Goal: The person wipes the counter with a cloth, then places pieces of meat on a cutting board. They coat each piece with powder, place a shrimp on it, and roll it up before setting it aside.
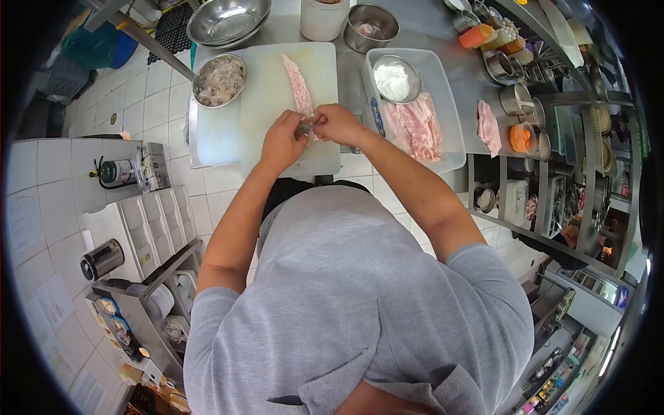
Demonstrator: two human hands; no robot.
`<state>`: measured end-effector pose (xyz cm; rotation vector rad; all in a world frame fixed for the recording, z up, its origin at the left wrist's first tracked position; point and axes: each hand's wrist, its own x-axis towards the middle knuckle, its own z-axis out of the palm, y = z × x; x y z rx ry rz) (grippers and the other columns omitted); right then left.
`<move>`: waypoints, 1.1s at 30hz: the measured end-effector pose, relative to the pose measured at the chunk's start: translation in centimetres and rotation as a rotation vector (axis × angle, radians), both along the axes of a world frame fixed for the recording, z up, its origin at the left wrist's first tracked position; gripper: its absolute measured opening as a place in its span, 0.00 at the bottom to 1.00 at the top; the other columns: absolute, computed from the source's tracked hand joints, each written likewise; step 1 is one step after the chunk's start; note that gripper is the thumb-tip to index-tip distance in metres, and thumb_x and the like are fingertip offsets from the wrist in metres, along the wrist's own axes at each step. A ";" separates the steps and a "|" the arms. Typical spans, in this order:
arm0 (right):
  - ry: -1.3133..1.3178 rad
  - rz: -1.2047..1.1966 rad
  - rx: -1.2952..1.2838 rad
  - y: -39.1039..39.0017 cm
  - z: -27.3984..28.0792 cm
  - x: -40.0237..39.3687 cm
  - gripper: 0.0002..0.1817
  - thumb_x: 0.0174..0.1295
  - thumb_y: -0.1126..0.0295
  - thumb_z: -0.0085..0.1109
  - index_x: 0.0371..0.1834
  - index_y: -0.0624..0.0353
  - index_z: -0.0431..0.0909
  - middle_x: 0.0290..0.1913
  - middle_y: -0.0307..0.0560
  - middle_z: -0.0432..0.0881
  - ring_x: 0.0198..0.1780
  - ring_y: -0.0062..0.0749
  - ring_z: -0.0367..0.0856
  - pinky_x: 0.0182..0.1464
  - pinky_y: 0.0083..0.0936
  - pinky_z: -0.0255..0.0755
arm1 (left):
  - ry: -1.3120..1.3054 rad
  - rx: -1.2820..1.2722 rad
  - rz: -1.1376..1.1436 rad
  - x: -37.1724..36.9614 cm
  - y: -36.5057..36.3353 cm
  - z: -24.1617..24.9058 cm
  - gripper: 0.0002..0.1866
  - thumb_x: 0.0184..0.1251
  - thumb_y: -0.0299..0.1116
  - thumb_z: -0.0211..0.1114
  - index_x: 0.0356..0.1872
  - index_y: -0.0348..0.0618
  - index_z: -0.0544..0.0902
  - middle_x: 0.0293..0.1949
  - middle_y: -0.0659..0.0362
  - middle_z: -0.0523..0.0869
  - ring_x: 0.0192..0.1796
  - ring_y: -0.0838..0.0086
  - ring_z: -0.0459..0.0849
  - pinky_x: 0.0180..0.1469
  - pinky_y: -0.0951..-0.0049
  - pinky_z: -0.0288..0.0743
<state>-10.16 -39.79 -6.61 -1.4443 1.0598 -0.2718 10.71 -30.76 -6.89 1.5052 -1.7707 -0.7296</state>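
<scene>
A long strip of raw, fatty pink meat point(297, 84) lies lengthwise on the pale cutting board point(266, 90). At its near end, my left hand point(282, 143) is closed on a small greyish piece that looks like a raw shrimp point(304, 128). My right hand point(337, 125) meets it from the right, its fingers pinched at the near end of the meat strip. The fingertips partly hide both pieces. Left of the board's top stands a metal bowl of greyish raw shrimp point(220, 81).
To the right, a clear plastic tub point(453, 131) holds sliced raw meat point(416, 128) and a metal bowl of white powder point(394, 79). A pink meat piece point(488, 128) lies beyond it. Behind the board stand metal bowls point(228, 21), a white container point(324, 19) and a metal pot point(372, 28).
</scene>
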 end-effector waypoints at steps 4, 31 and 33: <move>0.112 0.076 -0.286 0.4 -0.3 -0.3 0.16 0.69 0.71 0.78 0.56 0.68 0.91 0.44 0.55 0.96 0.45 0.45 0.98 0.49 0.41 0.91 | -0.032 -0.043 0.022 -0.6 0.0 0.3 0.18 0.65 0.23 0.78 0.56 0.36 0.89 0.52 0.48 0.90 0.46 0.51 0.92 0.51 0.55 0.87; 0.271 0.352 -0.570 0.2 1.7 1.4 0.16 0.66 0.61 0.73 0.42 0.65 0.94 0.38 0.66 0.94 0.45 0.63 0.96 0.52 0.55 0.88 | 0.086 -0.146 0.055 -0.3 1.2 -0.7 0.17 0.65 0.21 0.78 0.55 0.33 0.94 0.55 0.49 0.95 0.56 0.51 0.95 0.60 0.58 0.90; 0.262 0.334 -0.508 -1.1 1.8 1.3 0.16 0.66 0.60 0.73 0.42 0.65 0.95 0.37 0.66 0.94 0.44 0.62 0.96 0.52 0.54 0.88 | 0.071 -0.118 0.072 -0.6 1.1 -1.2 0.17 0.65 0.21 0.78 0.55 0.33 0.94 0.54 0.49 0.94 0.55 0.51 0.95 0.59 0.58 0.90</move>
